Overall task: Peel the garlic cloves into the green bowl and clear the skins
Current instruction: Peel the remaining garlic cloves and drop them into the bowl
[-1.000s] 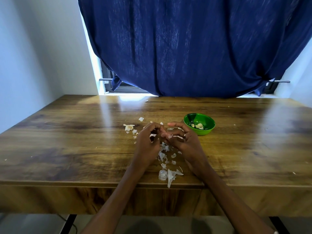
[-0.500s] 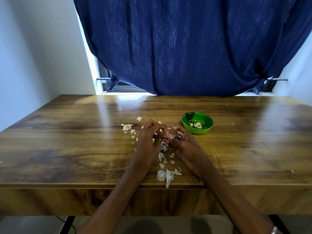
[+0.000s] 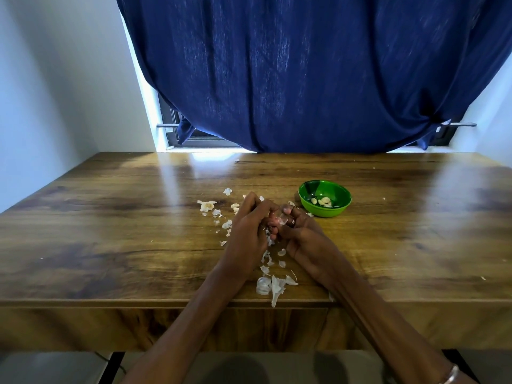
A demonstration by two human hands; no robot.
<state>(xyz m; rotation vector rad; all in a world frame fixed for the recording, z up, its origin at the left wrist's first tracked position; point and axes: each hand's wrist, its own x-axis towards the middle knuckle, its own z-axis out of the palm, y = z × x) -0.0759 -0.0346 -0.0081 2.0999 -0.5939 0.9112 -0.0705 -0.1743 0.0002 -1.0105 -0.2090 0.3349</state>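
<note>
Garlic skins (image 3: 273, 286) — lying loose at the near edge of the wooden table (image 3: 110, 245), more scattered up between the wrists; papery and featherlight, likely to drift if swept fast, best gathered with a flat palm toward the edge.

Left hand (image 3: 246, 236) and right hand (image 3: 302, 239) — working together above the table's middle, fingers of both curling round a garlic clove (image 3: 278, 218), which is showing pale pink between the fingertips. Small, firm, probably slippery once bare; best pinched at the ends while a thumbnail is lifting the skin.

Further flakes (image 3: 206, 205) — lying left of the hands.

Green bowl (image 3: 324, 198) — sitting just beyond the right hand, holding a few peeled cloves (image 3: 322, 201).

Blue curtain (image 3: 304, 73) — hanging behind.
</note>
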